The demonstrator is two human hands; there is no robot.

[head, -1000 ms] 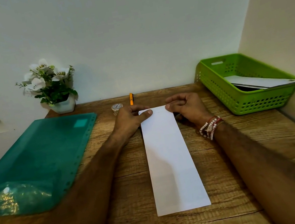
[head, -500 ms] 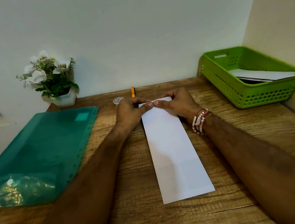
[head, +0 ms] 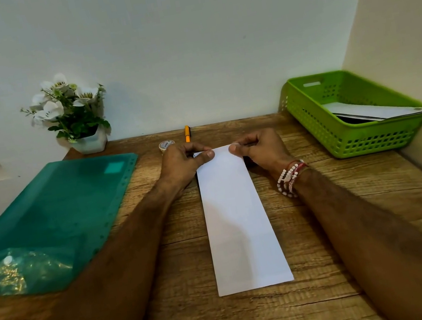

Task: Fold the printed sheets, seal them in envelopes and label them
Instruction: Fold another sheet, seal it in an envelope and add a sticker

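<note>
Desk (head: 337,225): left hand (head: 181,165), right hand (head: 264,150) pinch sheet (head: 238,225) far edge, perhaps lifted.

The left hand (head: 182,162) hides part of what seems a tape roll (head: 166,144), and the teal folder (head: 53,215) runs past the left edge.

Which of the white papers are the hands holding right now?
The long narrow sheet lying lengthwise on the desk: left hand and right hand pinch its far corners. The other papers lie untouched in the green basket.
</note>
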